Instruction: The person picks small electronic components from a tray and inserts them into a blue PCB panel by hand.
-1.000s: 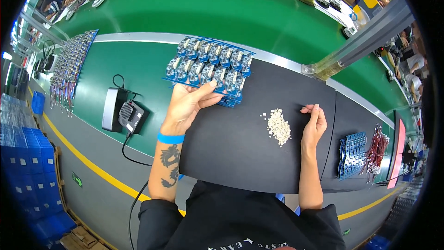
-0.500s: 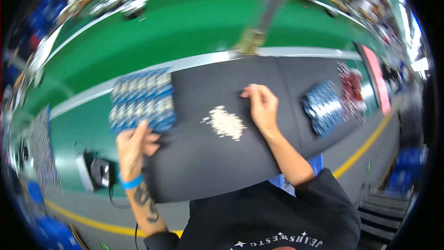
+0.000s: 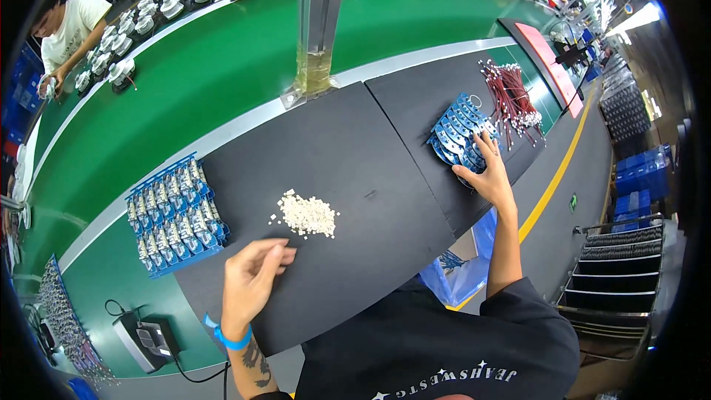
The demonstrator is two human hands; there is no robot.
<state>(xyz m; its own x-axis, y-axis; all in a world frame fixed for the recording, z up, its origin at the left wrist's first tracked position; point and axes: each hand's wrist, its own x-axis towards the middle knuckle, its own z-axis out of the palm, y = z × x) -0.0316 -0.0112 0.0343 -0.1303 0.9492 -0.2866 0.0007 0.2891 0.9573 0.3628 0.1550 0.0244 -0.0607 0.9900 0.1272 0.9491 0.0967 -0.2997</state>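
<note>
My right hand (image 3: 489,175) reaches to a stack of blue circuit boards (image 3: 455,133) on the right part of the black mat. Its thumb and fingers are spread at the near edge of the stack and seem to touch it. My left hand (image 3: 254,279), with a blue band at the wrist, hovers over the mat. Its fingers are loosely bent, the thumb stands apart, and nothing shows between them. Just beyond it lies a pile of small cream-white connectors (image 3: 308,215). Panels of blue boards with pale parts fitted (image 3: 178,215) lie at the mat's left edge.
Red wire bundles (image 3: 512,100) lie past the blue stack, near a pink board (image 3: 548,67). A metal post (image 3: 320,30) rises behind the black mat (image 3: 333,148). A black device (image 3: 152,341) with a cable sits at lower left. Another person (image 3: 74,33) handles round white parts across the green bench.
My right hand has moved right from beside the connector pile to the blue board stack. My left hand has left the fitted boards and come nearer the pile. The view has turned right.
</note>
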